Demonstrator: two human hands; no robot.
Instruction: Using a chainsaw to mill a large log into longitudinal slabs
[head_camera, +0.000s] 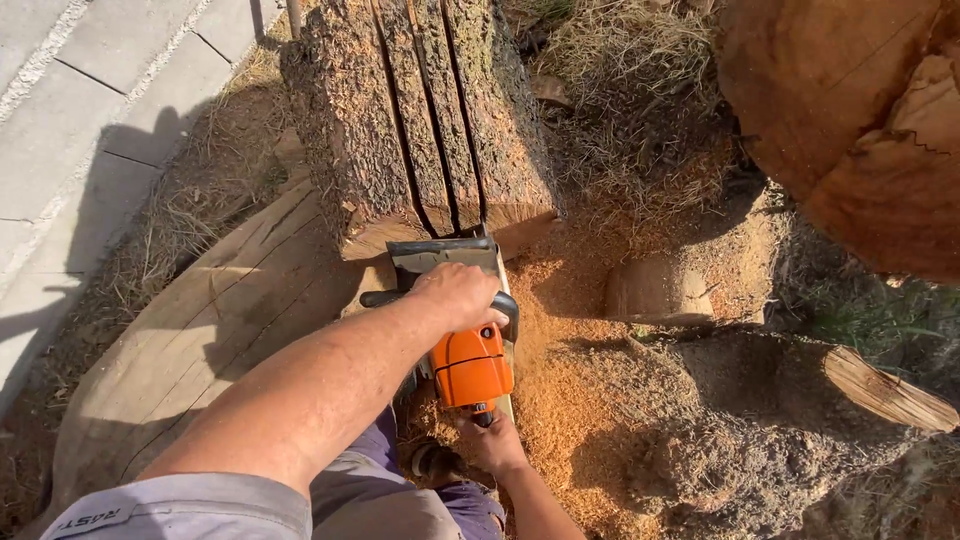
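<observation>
Chainsaw (470, 362), orange-bodied with a grey front housing, sits at the near end of the bark-covered log (420, 110), its nose pushed against the log's cut face; the bar itself is hidden in the wood. Three long dark kerfs run along the log's top, away from the saw. The left hand (458, 297) is clenched over the black front handle just above the orange body. The right hand (490, 440) grips the rear handle below the body, fingers wrapped under it, though the trigger finger cannot be made out.

Judging by the kerfs and the saw's position, the work in hand is ripping the log lengthwise into slabs, with the saw lined up on the right-hand kerf. A further pass would seem to call for both grips staying firm and the bar kept in line with the cut so it does not bind.

Fresh sawdust (570, 330) lies heaped right of the saw. A pale curved slab (200, 340) lies left of it, paving (90, 90) beyond that. Large rounds (860, 120) stand well right of the saw.
</observation>
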